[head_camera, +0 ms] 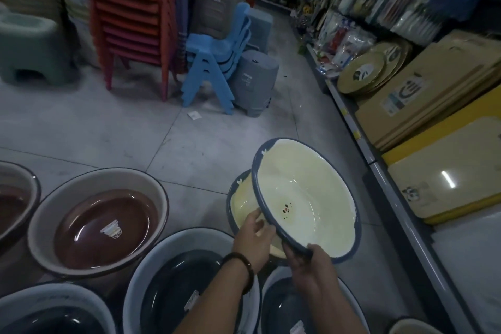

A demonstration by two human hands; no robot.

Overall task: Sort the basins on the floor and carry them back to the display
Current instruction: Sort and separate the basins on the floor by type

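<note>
Sorting is under way. The right hand (309, 260) grips the near rim of a tilted cream basin (306, 198), fingers curled over its blue edge. The left hand (253, 241) holds the same rim from beneath, above a matching basin (240, 198) on the floor (135, 138). Brown basins (105, 222) and dark basins (179, 279) stand grouped alongside. Judgement: carrying to the display remains outstanding.
</note>
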